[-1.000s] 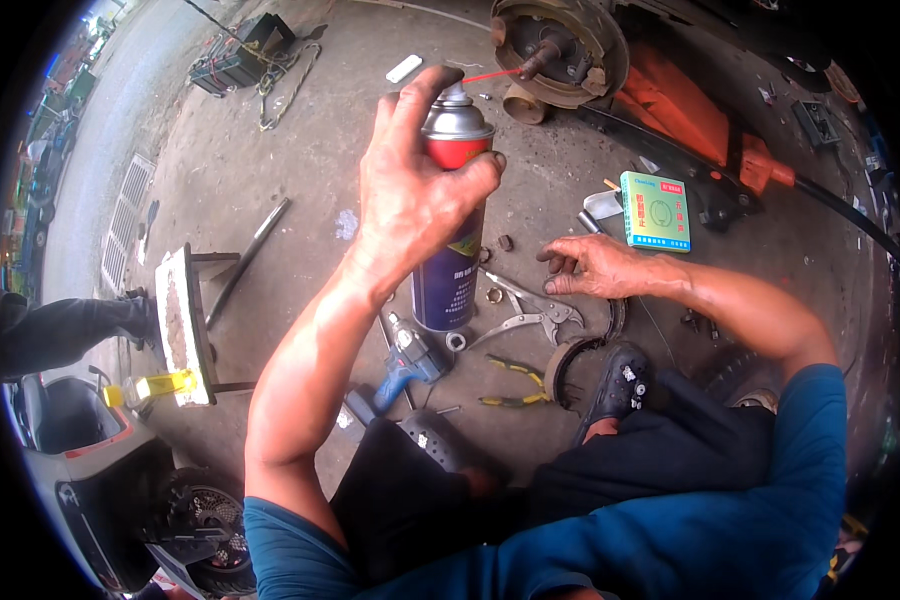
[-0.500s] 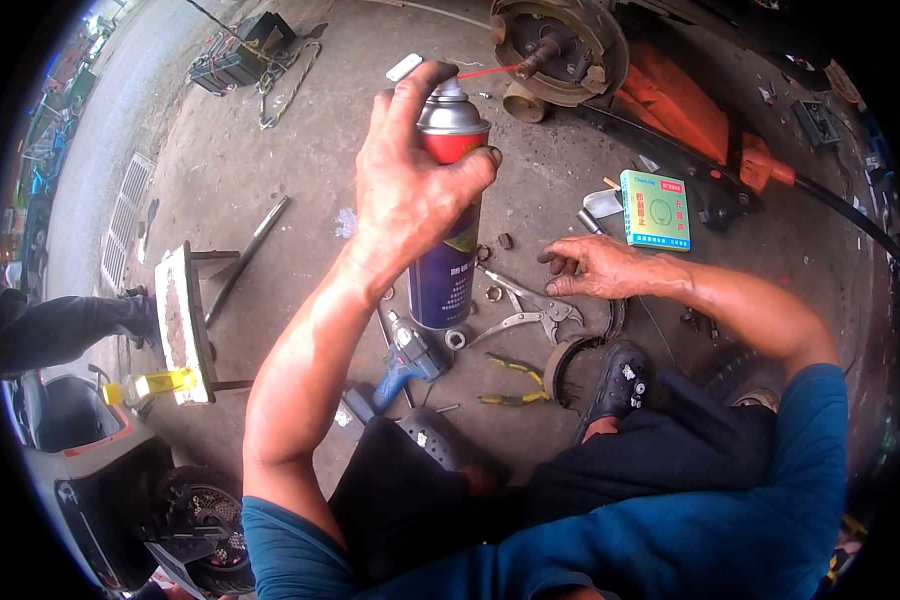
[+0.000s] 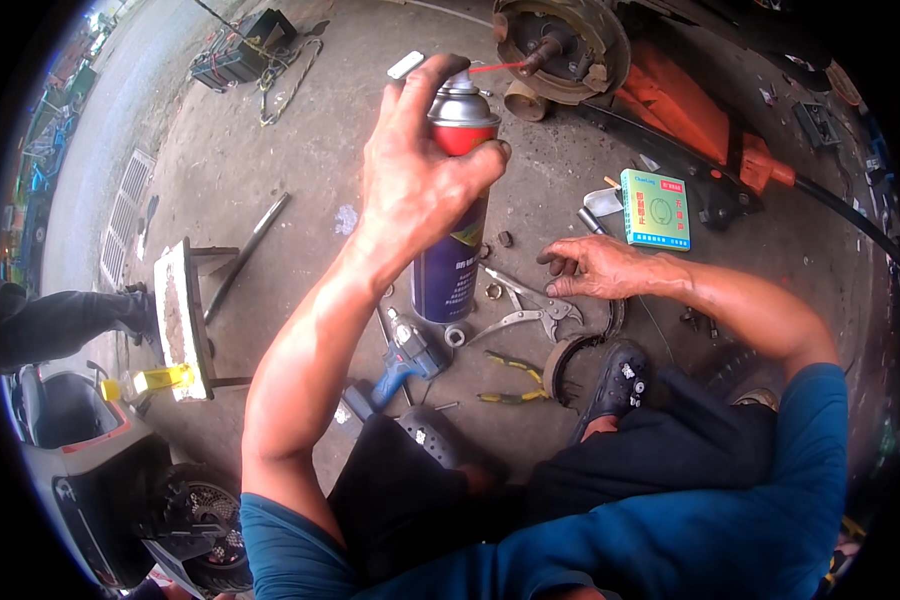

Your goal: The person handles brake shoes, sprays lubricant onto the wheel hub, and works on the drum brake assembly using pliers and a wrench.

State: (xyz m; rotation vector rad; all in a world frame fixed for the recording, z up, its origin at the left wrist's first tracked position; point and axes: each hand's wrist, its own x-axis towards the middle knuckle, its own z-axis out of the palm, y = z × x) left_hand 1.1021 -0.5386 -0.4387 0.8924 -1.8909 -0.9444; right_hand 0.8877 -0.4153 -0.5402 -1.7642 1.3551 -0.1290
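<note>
My left hand (image 3: 420,175) grips a tall spray can (image 3: 443,285) with a dark blue body, red band and silver top, its forefinger on the nozzle. From that nozzle a thin red straw (image 3: 495,68) points right to the shaft of a rusty wheel hub with a brake backing plate (image 3: 592,40). My right hand (image 3: 595,268) hangs with loosely bent fingers, thumb apart, nothing visible in it. Near it are locking pliers (image 3: 530,312) and a green and yellow box (image 3: 656,210). A curved brake shoe (image 3: 560,370) rests close to my foot.
An orange floor jack (image 3: 675,110) stands by the hub. On the ground lie a blue impact wrench (image 3: 410,355), yellow-handled pliers (image 3: 515,380) and a metal bar (image 3: 248,258). At left are a small worn stool (image 3: 178,320), another person's leg (image 3: 70,325) and a scooter (image 3: 100,440).
My left hand and the spray can have shifted slightly to the right, and the straw's tip sits a little further over the hub's shaft. The right hand has stayed put.
</note>
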